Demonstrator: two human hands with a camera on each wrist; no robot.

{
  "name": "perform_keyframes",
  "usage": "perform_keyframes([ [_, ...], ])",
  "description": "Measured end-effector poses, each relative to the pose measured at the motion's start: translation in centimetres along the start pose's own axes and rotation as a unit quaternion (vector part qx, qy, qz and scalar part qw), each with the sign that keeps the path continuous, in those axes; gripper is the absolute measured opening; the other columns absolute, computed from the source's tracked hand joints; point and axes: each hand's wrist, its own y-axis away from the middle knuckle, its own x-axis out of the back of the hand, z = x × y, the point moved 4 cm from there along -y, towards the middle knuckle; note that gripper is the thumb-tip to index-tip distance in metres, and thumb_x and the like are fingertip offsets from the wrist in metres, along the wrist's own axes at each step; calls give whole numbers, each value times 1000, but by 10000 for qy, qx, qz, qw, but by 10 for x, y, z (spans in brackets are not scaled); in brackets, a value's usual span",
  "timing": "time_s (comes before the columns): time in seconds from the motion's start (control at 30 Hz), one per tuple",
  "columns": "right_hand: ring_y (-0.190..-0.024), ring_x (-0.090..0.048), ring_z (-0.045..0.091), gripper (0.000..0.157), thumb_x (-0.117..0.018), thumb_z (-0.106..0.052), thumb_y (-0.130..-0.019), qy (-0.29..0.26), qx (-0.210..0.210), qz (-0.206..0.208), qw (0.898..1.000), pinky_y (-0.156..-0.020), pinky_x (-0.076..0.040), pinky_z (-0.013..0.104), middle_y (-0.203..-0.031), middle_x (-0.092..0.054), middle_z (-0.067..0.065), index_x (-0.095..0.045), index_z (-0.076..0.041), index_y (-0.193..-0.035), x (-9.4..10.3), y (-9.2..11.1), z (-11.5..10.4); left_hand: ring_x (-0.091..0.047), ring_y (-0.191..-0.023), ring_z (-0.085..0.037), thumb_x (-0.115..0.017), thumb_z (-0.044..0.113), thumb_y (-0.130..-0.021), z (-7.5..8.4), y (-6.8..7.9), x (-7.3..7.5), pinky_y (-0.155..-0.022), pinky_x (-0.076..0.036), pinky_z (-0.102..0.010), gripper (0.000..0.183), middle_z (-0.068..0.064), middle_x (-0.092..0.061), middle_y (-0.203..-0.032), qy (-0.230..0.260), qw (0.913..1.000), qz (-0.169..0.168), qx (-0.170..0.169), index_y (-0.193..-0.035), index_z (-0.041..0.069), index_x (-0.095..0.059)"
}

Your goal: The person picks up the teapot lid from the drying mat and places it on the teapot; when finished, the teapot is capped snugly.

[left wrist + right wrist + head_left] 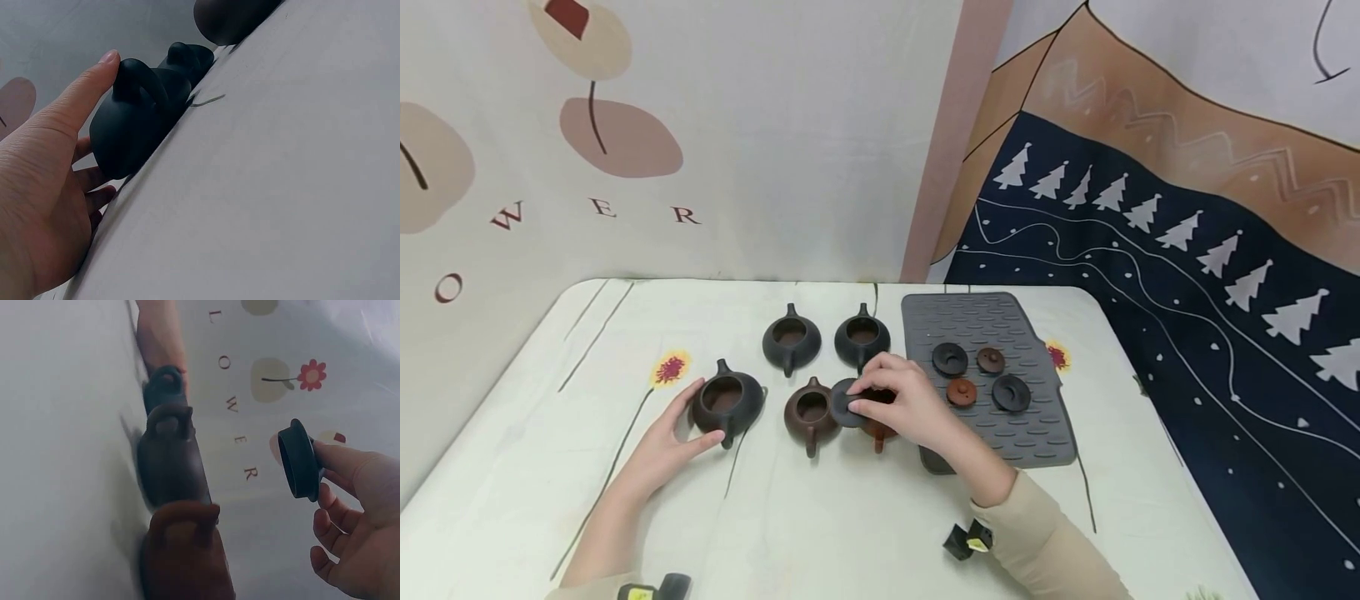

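My left hand [658, 446] grips the black teapot [747, 410] at the left of the group. Its thumb lies at the handle and its fingers reach around the far side of the body, as the left wrist view shows. My right hand [910, 404] pinches a black lid [299, 461] by its top, rim side down, raised above the table. In the head view this lid overlaps the dark brown teapot [812, 427] and the reddish-brown teapot [879, 442]. The right hand partly hides the reddish-brown one. The teapot in my left hand has its opening uncovered.
Two more black teapots, one at the left [792, 350] and one at the right [862, 340], stand in the back row without lids. To the right lies a grey ridged mat [1037, 437] bearing two black lids, a brown lid [990, 360] and a reddish lid [961, 392].
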Motion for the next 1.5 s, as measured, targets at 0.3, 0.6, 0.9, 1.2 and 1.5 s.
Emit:
perform_keyframes([
  [0.3,-88,-52,18,11,-77,-12,-83,-250,-59,-133,9996,-70,-49,31,-95,-57,-5,-75,-10,-93,-22,-28,-11,-12,-138,-49,-75,29,-84,2,1,2,-102,-15,-70,92,-24,-19,-154,-83,10000,15,-28,-154,13,-18],
  [0.6,-90,-53,17,13,-76,-18,-84,-77,-135,-257,9995,-77,-45,32,-96,-56,-9,-75,-14,-96,-44,-47,-17,-13,-138,-50,-76,29,-83,1,1,1,-102,-15,-70,92,-24,-20,-154,-89,9999,41,-34,-154,14,-18],
  [0.9,-89,-55,17,13,-76,-19,-84,110,189,-353,9991,-78,-41,21,-96,-58,-7,-75,-14,-96,-61,-66,-26,-12,-138,-51,-74,36,-84,-2,-1,0,-101,-16,-71,93,-24,-18,-154,-155,9997,-21,164,-155,15,-17],
  [1.2,-90,-55,14,12,-74,-25,-86,450,223,-534,9973,-77,-40,17,-97,-57,-11,-75,-19,-97,-81,-83,-28,-12,-137,-51,-73,39,-85,-1,-1,1,-99,-17,-73,93,-24,-17,-155,-213,9995,-87,235,-155,17,-15],
  [1.5,-90,-53,2,15,-72,-30,-87,765,147,-644,9949,-93,-31,23,-95,-57,-15,-75,-22,-99,-101,-97,-27,-13,-137,-51,-73,36,-85,-2,0,1,-99,-18,-73,93,-25,-17,-154,-128,9997,-99,158,-155,17,-15],
])
